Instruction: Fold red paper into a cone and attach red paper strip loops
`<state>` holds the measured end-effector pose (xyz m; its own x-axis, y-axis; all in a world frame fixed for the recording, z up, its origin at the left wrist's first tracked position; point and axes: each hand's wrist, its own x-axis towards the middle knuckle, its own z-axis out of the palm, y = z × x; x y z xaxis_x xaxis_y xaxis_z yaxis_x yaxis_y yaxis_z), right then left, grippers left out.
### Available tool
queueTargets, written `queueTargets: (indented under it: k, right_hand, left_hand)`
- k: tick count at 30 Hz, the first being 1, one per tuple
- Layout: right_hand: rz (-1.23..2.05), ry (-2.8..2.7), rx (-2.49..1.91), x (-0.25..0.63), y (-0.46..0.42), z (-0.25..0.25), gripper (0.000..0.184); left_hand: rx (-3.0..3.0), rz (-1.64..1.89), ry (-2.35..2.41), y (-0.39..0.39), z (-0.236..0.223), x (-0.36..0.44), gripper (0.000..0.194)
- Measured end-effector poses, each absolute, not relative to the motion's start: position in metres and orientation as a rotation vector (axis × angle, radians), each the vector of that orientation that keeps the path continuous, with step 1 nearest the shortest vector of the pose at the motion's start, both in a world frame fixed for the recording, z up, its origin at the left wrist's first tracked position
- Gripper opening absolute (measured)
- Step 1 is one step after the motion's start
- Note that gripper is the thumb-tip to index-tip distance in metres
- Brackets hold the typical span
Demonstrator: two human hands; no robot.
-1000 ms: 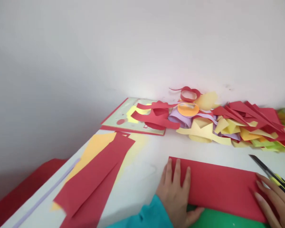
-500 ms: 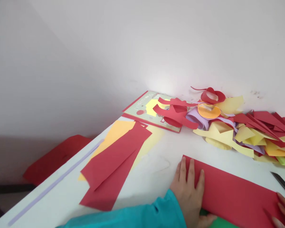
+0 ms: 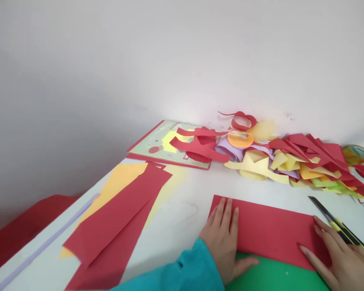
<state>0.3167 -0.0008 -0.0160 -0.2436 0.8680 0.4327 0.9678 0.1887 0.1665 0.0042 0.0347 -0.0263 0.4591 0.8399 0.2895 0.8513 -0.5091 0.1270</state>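
Note:
A long rectangle of red paper [image 3: 273,232], apparently folded, lies across a green sheet [image 3: 269,277] in front of me. My left hand [image 3: 223,238] rests flat on its left end, fingers spread and the thumb over the green sheet. At the right end is my right hand [image 3: 339,254], its thumb on the paper and its fingertips by the far right corner, thumb and fingers apart. Just beyond the right hand, a black and yellow utility knife [image 3: 332,218] lies on the table, partly hidden by that hand.
Red paper strips [image 3: 118,214] lie over orange and yellow sheets to the left. A thin purple strip [image 3: 45,244] runs along the table edge. Against the wall are a book [image 3: 157,139], curled paper cutouts [image 3: 202,145], a paper scrap heap [image 3: 309,157] and a tape roll [image 3: 359,153].
The view has swung right, so table things sit further left and more of my right hand, the knife and the tape roll shows. Both hands stay at the red paper.

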Motion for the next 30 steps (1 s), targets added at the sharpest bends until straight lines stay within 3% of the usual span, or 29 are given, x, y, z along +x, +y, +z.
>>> queueTargets:
  k: [4,10,22,30]
  right_hand:
    - [-0.751,-2.307,-1.838,0.304,0.003,-0.002,0.059]
    - [-0.852,-2.321,-1.816,0.298,0.005,0.004,0.059]
    - [-0.562,-2.318,-2.022,0.292,-0.002,0.012,0.067]
    - [-0.578,-2.27,-2.017,0.294,-0.002,0.003,0.066]
  left_hand:
    - [-2.593,-0.485,-1.581,0.036,-0.025,0.009,0.094]
    - [-2.601,-0.302,-1.586,0.043,0.003,0.013,0.059]
    - [-2.563,-0.372,-1.488,0.046,-0.021,0.009,0.06]
    - [-2.58,-0.313,-1.563,0.039,-0.01,0.013,0.065]
